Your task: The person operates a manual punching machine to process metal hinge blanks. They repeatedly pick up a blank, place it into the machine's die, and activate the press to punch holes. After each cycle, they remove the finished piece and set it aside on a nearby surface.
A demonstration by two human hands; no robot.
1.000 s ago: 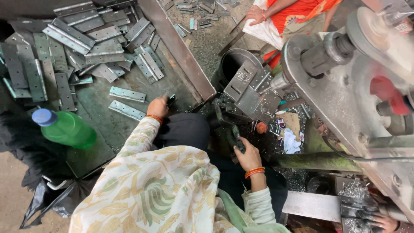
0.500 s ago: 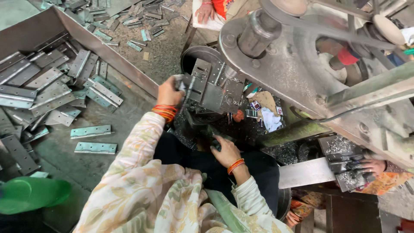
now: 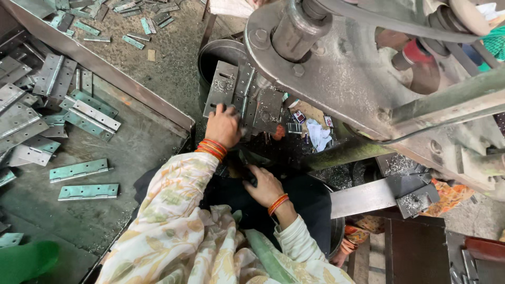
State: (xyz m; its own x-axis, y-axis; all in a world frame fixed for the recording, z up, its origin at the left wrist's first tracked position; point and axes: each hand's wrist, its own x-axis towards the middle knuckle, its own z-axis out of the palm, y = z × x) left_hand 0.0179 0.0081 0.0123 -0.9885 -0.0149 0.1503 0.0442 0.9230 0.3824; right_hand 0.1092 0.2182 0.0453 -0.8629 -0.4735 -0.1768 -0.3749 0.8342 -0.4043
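The fingers (image 3: 229, 111) of the left hand (image 3: 224, 126) are being pressed, slightly spread, against a flat grey metal plate (image 3: 221, 88) at the bed of the press machine (image 3: 336, 73); the plate is being held leaning against the machine's block, just in front of a dark round bin (image 3: 223, 52). Whether the plate is being pinched or only pushed cannot be told, since the fingertips are being hidden by the hand itself. Orange and red bangles (image 3: 211, 149) are being worn at that wrist. Lower down, the right hand (image 3: 264, 186) is being kept curled, fingers pressed together around a dark object (image 3: 247, 169) that is too shadowed to be made out; more orange bangles (image 3: 278, 204) are being shown at its wrist. Both arms are being covered by pale floral sleeves (image 3: 179, 221). Beside the plate, scraps of paper and white cloth (image 3: 318, 134) are being seen lying on the machine bed. Out to the left, two long hinges (image 3: 79, 170) are lying flat on the grimy worktop (image 3: 105, 215), well apart from the hands, and a heap of hinges (image 3: 31, 110) is being stacked beyond them. A green rounded object (image 3: 26, 260) is being cut off by the bottom left corner.
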